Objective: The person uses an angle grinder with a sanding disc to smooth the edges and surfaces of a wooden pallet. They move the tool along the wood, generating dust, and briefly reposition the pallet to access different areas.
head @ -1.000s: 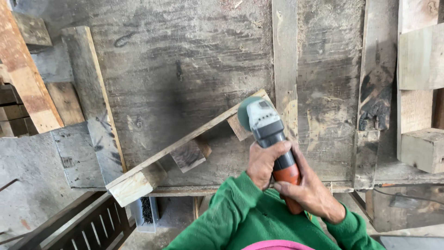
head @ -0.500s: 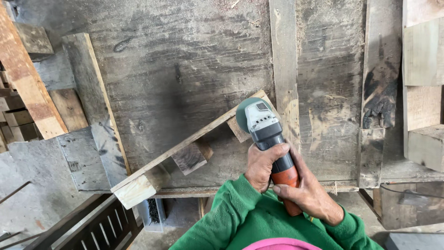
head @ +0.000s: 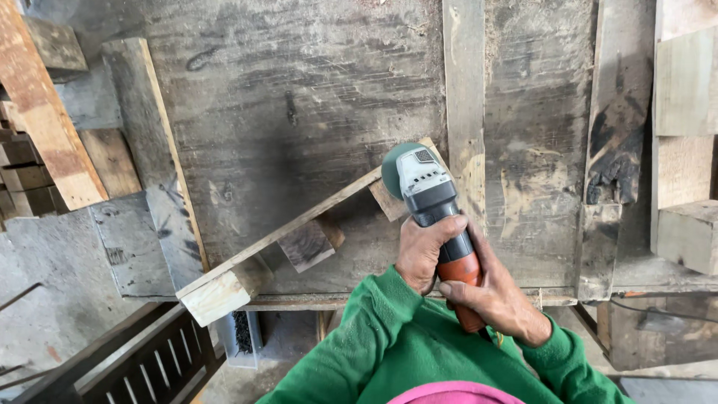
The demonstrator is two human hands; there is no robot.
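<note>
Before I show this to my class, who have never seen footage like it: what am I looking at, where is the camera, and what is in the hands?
The camera sits on the person's head and looks down, so you see their own green sleeves and both hands. The left hand and the right hand together grip an angle grinder, a handheld power tool with a grey and orange body and a round green disc at its front. The disc sits at the upper end of a long wooden strip with small blocks fixed to it, lying slantwise on a worn, dark workbench. Loose planks lie at the left and pale wooden blocks at the right.
</note>
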